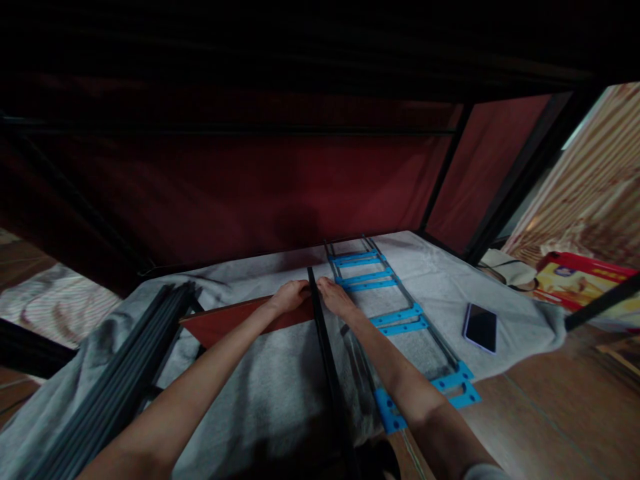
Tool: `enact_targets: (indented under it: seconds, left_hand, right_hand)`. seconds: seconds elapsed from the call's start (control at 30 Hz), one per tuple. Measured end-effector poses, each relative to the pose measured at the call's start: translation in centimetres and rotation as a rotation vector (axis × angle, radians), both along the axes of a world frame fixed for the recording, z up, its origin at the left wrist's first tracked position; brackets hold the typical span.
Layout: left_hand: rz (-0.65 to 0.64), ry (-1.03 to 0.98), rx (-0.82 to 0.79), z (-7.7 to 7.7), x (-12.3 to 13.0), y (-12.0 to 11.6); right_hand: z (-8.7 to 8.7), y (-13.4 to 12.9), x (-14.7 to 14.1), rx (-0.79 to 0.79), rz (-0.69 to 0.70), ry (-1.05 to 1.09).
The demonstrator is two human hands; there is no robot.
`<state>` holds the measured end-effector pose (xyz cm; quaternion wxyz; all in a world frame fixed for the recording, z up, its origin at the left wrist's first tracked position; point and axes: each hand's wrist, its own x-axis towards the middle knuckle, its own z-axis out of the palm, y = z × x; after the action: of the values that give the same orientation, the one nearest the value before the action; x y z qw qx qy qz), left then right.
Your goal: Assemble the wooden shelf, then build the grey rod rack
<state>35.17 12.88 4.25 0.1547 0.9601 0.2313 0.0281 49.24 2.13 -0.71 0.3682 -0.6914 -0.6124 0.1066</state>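
A long black bar [327, 363] runs from near my body out across the grey cloth. My left hand [291, 295] is closed at its far end, from the left side. Against the opposite side of that end, my right hand [336, 298] has its fingers curled on the bar. A reddish-brown panel [215, 323] lies under my left hand and forearm, its right end close to the bar. Just right of my right hand is a ladder-like frame of thin dark rods with blue brackets [400, 320]. My right forearm covers part of it. The fingertips are partly hidden.
A bundle of dark grey tubes [115, 380] lies at left on the grey cloth [270, 387]. On the right rests a phone [481, 327]. Dark red panels [280, 193] in a black frame close off the back. A red and yellow box [585, 283] stands beyond the cloth.
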Motion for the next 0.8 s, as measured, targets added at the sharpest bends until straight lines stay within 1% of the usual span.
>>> enact_targets:
  seconds: [0.07, 0.13, 0.27, 0.37, 0.57, 0.7, 0.8]
  left_hand:
    - [0.009, -0.006, 0.010, -0.1, -0.1, -0.1]
    - [0.016, -0.007, 0.019, -0.2, -0.2, -0.2]
    - [0.035, 0.012, 0.037, -0.2, -0.2, -0.4]
    - [0.040, 0.032, 0.049, -0.1, -0.2, -0.6]
    - [0.047, 0.054, 0.093, 0.3, -0.7, -1.1]
    - [0.066, 0.080, 0.124, 0.1, -1.0, -1.2]
    - [0.077, 0.095, 0.133, -0.1, -1.0, -1.0]
  right_hand:
    - [0.0, 0.1, 0.1, 0.004, 0.003, -0.003]
    - [0.0, 0.4, 0.3, -0.005, 0.001, 0.041]
    - [0.2, 1.1, 0.7, -0.086, -0.031, 0.154]
    - [0.5, 1.4, 1.0, -0.114, -0.039, 0.171]
    - [0.3, 0.6, 0.4, -0.055, -0.038, 0.147]
    - [-0.2, 0.0, 0.1, -0.003, -0.011, 0.053]
    - [-0.3, 0.0, 0.5, -0.008, 0.012, 0.002]
